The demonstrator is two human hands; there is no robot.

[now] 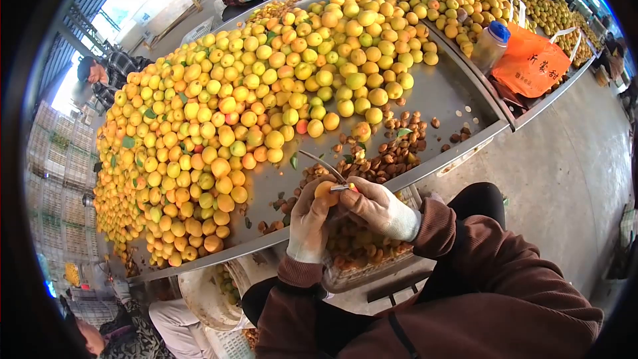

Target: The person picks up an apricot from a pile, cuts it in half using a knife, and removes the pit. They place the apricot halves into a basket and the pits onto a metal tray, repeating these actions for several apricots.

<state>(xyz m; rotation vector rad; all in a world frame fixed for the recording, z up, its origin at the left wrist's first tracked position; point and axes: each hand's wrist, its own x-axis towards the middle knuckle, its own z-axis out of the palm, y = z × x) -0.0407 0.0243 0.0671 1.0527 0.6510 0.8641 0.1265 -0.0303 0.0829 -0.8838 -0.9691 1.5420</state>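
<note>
My left hand [308,225], in a whitish glove, is closed around a yellow-orange apricot [325,192]. My right hand [384,209], gloved too, grips a knife [321,161] whose thin curved blade points up and to the left. Both hands meet at the apricot, over the near edge of the metal table [458,103]. Just beyond them lies a heap of brown apricot pits [399,153]. Below the hands is a crate [372,271] with split apricots [362,242] in it. The fingertips partly hide the apricot and the knife's handle.
A large pile of whole apricots [219,119] covers much of the table. To the right stand a blue-lidded plastic jar [490,50] and an orange bag [531,60]. A white bucket [206,292] is below the left edge. Other people sit around the table.
</note>
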